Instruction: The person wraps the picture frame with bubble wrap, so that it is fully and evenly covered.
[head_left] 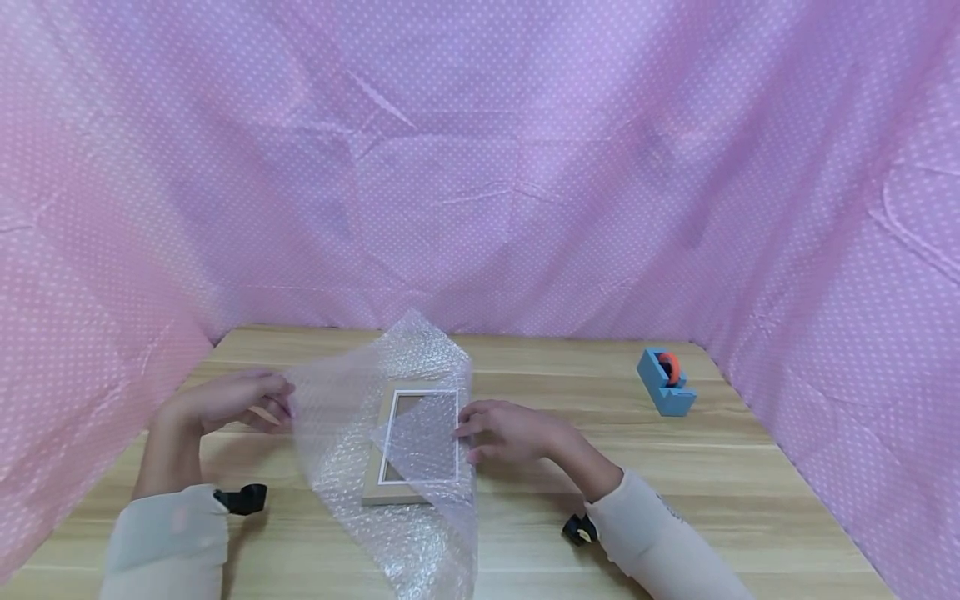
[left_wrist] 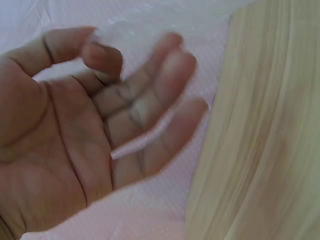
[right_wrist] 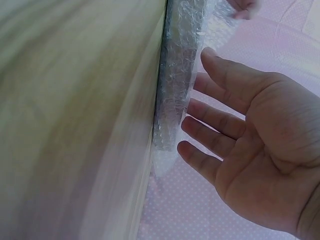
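A wooden picture frame (head_left: 375, 467) with a white inner border lies flat on a sheet of bubble wrap (head_left: 337, 467). Part of the sheet is folded over the right side of the frame. In the head view my left hand (head_left: 236, 400) pinches the left edge of the wrap, lifted off the table; the left wrist view shows thumb and index finger (left_wrist: 102, 57) together on it, the other fingers loose. My right hand (head_left: 513, 429) rests its fingertips on the folded wrap at the frame's right side. In the right wrist view the fingers (right_wrist: 210, 135) are extended along the wrapped edge.
At the back right of the wooden table (head_left: 750, 500) stands a blue tape dispenser (head_left: 663, 387) with an orange roll. Pink dotted cloth (head_left: 480, 167) hangs around the table's back and sides. Black straps (head_left: 243, 498) are at both wrists.
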